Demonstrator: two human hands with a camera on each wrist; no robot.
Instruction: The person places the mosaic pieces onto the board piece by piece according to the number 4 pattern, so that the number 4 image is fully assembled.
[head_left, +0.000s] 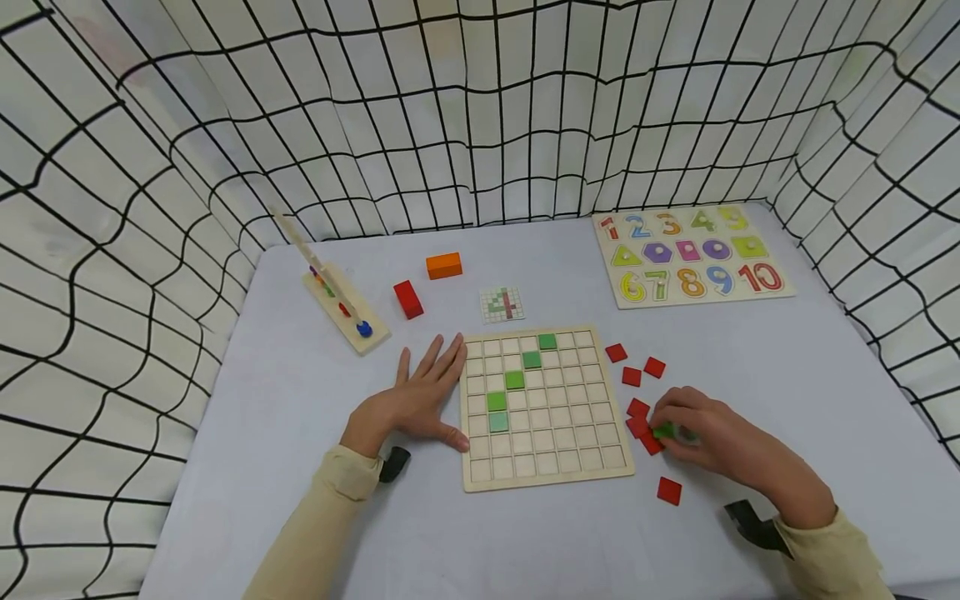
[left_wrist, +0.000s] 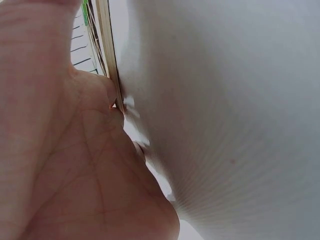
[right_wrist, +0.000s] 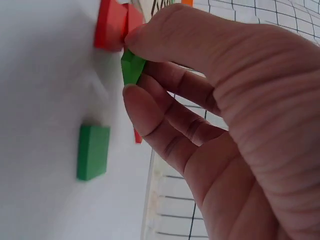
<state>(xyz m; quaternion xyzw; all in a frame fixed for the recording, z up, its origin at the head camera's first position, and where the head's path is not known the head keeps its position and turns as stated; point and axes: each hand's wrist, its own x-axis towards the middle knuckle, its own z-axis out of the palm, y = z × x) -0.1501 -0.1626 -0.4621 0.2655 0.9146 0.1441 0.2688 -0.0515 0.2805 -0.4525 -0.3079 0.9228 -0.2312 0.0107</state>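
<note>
A wooden grid board [head_left: 547, 467] lies in the middle of the table, and several green tiles [head_left: 514, 380] run diagonally across its cells. My left hand [head_left: 431, 396] lies flat and open on the table, its fingers against the board's left edge [left_wrist: 107, 55]. To the right of the board my right hand [head_left: 663, 429] pinches a green tile [right_wrist: 132, 67] between thumb and fingers, right beside red tiles [right_wrist: 112, 25]. Another green tile [right_wrist: 93, 151] lies loose on the table under this hand. Several red tiles [head_left: 632, 377] are scattered around it.
A small pattern card [head_left: 502, 304] lies behind the board. A red block [head_left: 408, 298], an orange block [head_left: 444, 265] and a wooden peg stand [head_left: 341, 304] sit at the back left. A number puzzle [head_left: 690, 254] lies at the back right. Grid-patterned cloth walls surround the table.
</note>
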